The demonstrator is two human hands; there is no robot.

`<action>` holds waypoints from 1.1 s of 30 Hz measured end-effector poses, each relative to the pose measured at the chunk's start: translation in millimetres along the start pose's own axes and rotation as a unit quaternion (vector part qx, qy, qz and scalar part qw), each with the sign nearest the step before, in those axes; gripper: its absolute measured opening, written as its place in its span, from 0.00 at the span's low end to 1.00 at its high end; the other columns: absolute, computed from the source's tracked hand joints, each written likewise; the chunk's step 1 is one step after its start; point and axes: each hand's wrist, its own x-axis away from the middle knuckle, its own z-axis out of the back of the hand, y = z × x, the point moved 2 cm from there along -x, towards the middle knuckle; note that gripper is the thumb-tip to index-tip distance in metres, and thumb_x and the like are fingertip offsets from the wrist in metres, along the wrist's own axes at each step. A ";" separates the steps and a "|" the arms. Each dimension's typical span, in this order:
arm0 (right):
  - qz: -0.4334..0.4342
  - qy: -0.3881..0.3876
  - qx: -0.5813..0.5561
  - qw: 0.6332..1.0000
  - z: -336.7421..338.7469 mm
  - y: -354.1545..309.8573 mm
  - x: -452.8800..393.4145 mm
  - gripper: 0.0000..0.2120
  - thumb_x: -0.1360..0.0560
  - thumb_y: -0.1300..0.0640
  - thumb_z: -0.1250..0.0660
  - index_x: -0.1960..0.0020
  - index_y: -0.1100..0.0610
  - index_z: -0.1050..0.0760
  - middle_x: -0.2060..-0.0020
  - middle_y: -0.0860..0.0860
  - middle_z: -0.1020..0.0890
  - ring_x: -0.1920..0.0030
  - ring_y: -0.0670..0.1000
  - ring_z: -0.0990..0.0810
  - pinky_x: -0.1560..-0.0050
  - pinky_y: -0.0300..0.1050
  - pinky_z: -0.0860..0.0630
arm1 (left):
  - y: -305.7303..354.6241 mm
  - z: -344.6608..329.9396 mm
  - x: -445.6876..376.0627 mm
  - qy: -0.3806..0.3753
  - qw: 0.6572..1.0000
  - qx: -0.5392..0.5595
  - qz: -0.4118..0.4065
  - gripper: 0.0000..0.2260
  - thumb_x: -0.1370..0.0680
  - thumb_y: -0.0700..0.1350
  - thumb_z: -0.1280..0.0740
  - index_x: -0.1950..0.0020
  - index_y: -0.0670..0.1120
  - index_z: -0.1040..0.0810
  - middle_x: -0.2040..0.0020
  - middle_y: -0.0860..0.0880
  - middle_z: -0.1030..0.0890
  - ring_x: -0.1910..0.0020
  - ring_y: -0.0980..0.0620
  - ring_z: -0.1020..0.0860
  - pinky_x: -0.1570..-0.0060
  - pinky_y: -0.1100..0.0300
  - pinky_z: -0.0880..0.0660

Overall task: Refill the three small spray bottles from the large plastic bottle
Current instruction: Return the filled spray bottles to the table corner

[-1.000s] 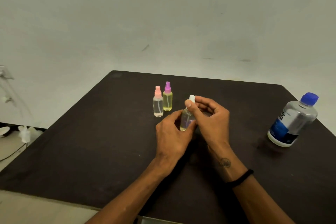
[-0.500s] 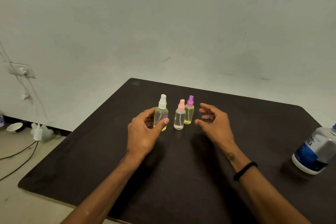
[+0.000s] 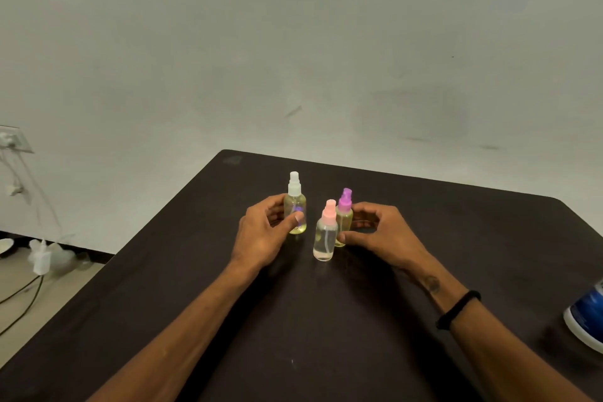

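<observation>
Three small spray bottles stand upright on the dark table (image 3: 326, 320). The white-capped bottle (image 3: 295, 206) holds yellowish liquid, and my left hand (image 3: 264, 232) wraps its lower body with thumb and fingers. The pink-capped bottle (image 3: 325, 233) with clear liquid stands free in front. Just behind it is the purple-capped bottle (image 3: 344, 215) with yellowish liquid, and my right hand (image 3: 381, 235) grips its base with thumb and fingers. The large plastic bottle (image 3: 587, 320) with a blue label shows only partly at the right edge.
A pale wall rises behind the table. At the left, on the floor, lie cables (image 3: 19, 303), a white object (image 3: 42, 258) and a dish (image 3: 5, 246). A wall socket (image 3: 13, 140) sits above them. My right wrist wears a black band (image 3: 456, 308).
My left hand carried the white-capped bottle left and set it beside the other two. My right hand let go of its cap, then closed on the purple-capped bottle.
</observation>
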 end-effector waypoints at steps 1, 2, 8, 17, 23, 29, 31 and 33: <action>-0.002 0.003 -0.015 1.000 -0.2 1.8 -1.8 0.22 0.30 0.60 0.18 0.37 0.51 0.17 0.45 0.44 0.12 0.44 0.44 0.14 0.34 0.52 0.20 | -1.9 -1.8 -4.1 -0.007 1.000 -0.003 -0.001 0.20 0.22 0.46 0.24 0.31 0.51 0.20 0.46 0.64 0.18 0.48 0.72 0.20 0.43 0.73 0.26; -0.005 0.008 -0.029 1.000 -0.3 3.5 -3.4 0.21 0.30 0.61 0.18 0.38 0.52 0.16 0.47 0.45 0.12 0.45 0.45 0.13 0.34 0.52 0.19 | -2.8 -2.9 -7.7 -0.010 1.000 -0.005 -0.002 0.20 0.22 0.46 0.24 0.30 0.51 0.21 0.44 0.63 0.18 0.46 0.69 0.20 0.42 0.70 0.25; -0.001 0.043 -0.095 0.994 1.2 6.8 -39.4 0.25 0.37 0.55 0.16 0.42 0.57 0.15 0.50 0.52 0.11 0.46 0.54 0.12 0.37 0.57 0.18 | -9.2 1.2 -57.5 -0.005 0.999 -0.029 -0.028 0.21 0.21 0.47 0.25 0.29 0.49 0.21 0.41 0.56 0.18 0.42 0.58 0.19 0.45 0.69 0.27; 0.004 0.109 -0.054 0.993 -27.4 2.8 -148.7 0.19 0.34 0.59 0.15 0.45 0.55 0.16 0.52 0.50 0.12 0.51 0.49 0.12 0.41 0.49 0.16 | -31.1 11.4 -151.5 0.068 0.996 -0.044 -0.023 0.20 0.22 0.44 0.23 0.31 0.44 0.19 0.42 0.48 0.15 0.45 0.53 0.17 0.38 0.60 0.22; 0.005 0.154 -0.027 0.988 -55.4 4.8 -203.3 0.19 0.32 0.58 0.16 0.44 0.55 0.16 0.52 0.49 0.13 0.51 0.48 0.13 0.42 0.48 0.16 | -56.2 8.8 -195.3 0.095 0.994 -0.046 -0.001 0.22 0.22 0.45 0.23 0.30 0.43 0.20 0.38 0.46 0.15 0.44 0.54 0.18 0.40 0.63 0.23; 0.022 0.182 -0.002 0.983 -70.9 -0.8 -234.2 0.21 0.30 0.57 0.17 0.40 0.58 0.17 0.52 0.49 0.15 0.51 0.48 0.15 0.52 0.33 0.21 | -71.1 1.3 -218.3 0.096 0.994 -0.053 -0.012 0.21 0.22 0.44 0.24 0.29 0.43 0.21 0.38 0.45 0.15 0.41 0.50 0.17 0.39 0.60 0.22; 0.034 0.193 0.011 0.981 -74.4 -1.9 -238.6 0.20 0.30 0.57 0.17 0.40 0.59 0.17 0.53 0.50 0.15 0.52 0.48 0.15 0.56 0.29 0.24 | -73.6 -0.2 -223.5 0.101 0.993 -0.056 -0.016 0.20 0.21 0.44 0.25 0.30 0.43 0.20 0.38 0.45 0.15 0.41 0.48 0.17 0.37 0.55 0.20; 0.040 0.203 0.028 0.978 -77.4 -3.9 -241.7 0.20 0.29 0.57 0.18 0.40 0.60 0.17 0.51 0.52 0.13 0.51 0.49 0.15 0.54 0.32 0.23 | -75.1 -0.9 -227.2 0.105 0.992 -0.060 -0.018 0.18 0.21 0.44 0.25 0.31 0.44 0.19 0.38 0.46 0.15 0.43 0.48 0.17 0.37 0.53 0.20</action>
